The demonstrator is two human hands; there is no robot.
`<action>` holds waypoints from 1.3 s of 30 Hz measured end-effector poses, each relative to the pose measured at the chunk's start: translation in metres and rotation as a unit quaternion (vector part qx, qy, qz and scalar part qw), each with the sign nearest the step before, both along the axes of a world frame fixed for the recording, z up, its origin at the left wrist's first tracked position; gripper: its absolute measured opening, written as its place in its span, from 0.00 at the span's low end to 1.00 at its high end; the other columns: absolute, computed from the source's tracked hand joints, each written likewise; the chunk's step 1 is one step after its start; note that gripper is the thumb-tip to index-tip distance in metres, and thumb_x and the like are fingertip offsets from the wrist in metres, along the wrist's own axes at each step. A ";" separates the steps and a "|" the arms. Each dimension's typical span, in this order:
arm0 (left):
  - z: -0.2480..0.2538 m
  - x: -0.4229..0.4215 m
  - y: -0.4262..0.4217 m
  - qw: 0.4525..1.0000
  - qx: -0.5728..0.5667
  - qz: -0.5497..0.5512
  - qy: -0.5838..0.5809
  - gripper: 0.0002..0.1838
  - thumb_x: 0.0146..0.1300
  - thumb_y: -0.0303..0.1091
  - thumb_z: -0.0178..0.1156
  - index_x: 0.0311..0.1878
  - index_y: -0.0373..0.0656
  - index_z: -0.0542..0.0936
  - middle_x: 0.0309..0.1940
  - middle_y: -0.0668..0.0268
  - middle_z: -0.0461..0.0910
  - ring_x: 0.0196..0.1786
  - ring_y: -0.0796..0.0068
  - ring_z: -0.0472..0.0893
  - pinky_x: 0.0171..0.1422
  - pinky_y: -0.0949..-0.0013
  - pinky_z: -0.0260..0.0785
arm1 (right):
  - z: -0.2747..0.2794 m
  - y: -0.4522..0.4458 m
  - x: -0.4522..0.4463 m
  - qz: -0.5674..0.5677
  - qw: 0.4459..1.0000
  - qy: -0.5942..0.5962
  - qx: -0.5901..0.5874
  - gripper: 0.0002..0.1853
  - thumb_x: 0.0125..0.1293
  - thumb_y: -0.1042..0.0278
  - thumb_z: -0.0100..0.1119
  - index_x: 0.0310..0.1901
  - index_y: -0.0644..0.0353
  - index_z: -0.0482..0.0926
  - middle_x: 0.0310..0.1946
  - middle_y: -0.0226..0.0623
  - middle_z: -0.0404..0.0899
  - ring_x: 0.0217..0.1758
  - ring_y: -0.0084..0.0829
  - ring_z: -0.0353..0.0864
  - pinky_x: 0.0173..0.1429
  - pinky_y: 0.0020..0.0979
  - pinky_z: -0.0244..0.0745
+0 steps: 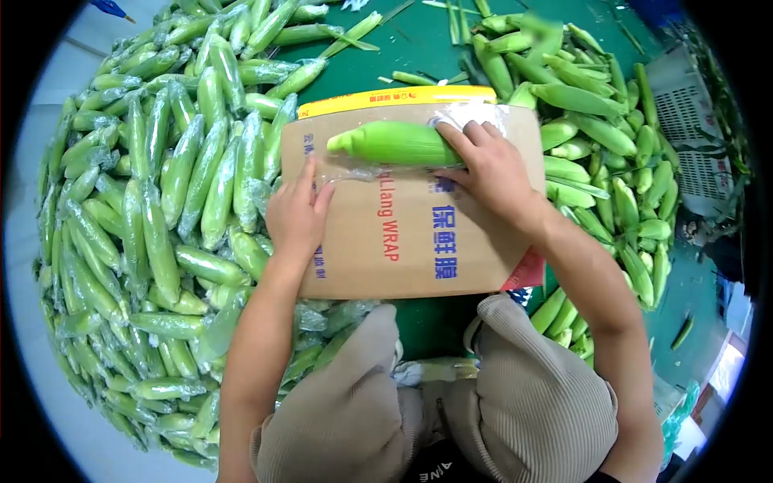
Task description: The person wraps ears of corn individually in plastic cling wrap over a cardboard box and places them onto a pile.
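A green ear of corn (398,143) in its husk lies crosswise on a sheet of clear cling film (354,171), on top of a brown cardboard box (346,249) printed with red and blue lettering. My right hand (493,167) is closed over the right end of the ear, fingers above and thumb below. At the box's left edge my left hand (296,208) rests beside the film, index finger stretched out and thumb apart from it. It is close to the ear's pale tip without touching it. Its other fingers are partly hidden.
Film-wrapped ears (173,185) are heaped on the left. Unwrapped ears (596,121) are piled on the right, near a white plastic crate (691,129). A yellow strip (394,100) runs along the box's far edge. My knees (531,386) are close below the box.
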State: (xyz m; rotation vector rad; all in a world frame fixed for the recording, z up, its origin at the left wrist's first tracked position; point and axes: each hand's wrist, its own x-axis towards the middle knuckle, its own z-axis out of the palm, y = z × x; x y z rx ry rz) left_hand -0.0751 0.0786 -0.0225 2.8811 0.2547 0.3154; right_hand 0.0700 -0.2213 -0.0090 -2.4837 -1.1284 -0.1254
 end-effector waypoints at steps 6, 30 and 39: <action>-0.054 0.001 0.031 0.999 -0.044 -0.025 -0.017 0.15 0.77 0.41 0.54 0.44 0.45 0.88 0.37 0.55 0.85 0.43 0.47 0.84 0.47 0.46 0.75 | 0.008 0.000 -0.019 -0.090 0.980 0.156 -0.090 0.31 0.66 0.55 0.72 0.68 0.57 0.77 0.54 0.55 0.82 0.63 0.53 0.81 0.64 0.53 0.79; 0.038 0.107 -0.062 0.959 0.037 -0.258 -0.108 0.32 0.64 0.50 0.70 0.69 0.46 0.80 0.64 0.60 0.81 0.63 0.56 0.80 0.65 0.45 0.70 | 0.006 0.024 0.055 0.038 0.998 0.024 -0.045 0.40 0.54 0.37 0.78 0.58 0.63 0.79 0.48 0.47 0.82 0.57 0.52 0.82 0.61 0.48 0.77; 0.067 0.052 -0.079 0.945 -0.083 -0.234 0.211 0.25 0.53 0.36 0.72 0.56 0.44 0.81 0.51 0.53 0.88 0.52 0.48 0.87 0.57 0.48 0.79 | 0.017 0.034 0.062 0.212 0.976 0.041 0.005 0.35 0.76 0.31 0.53 0.75 0.44 0.76 0.82 0.32 0.66 0.87 0.43 0.57 0.85 0.55 0.56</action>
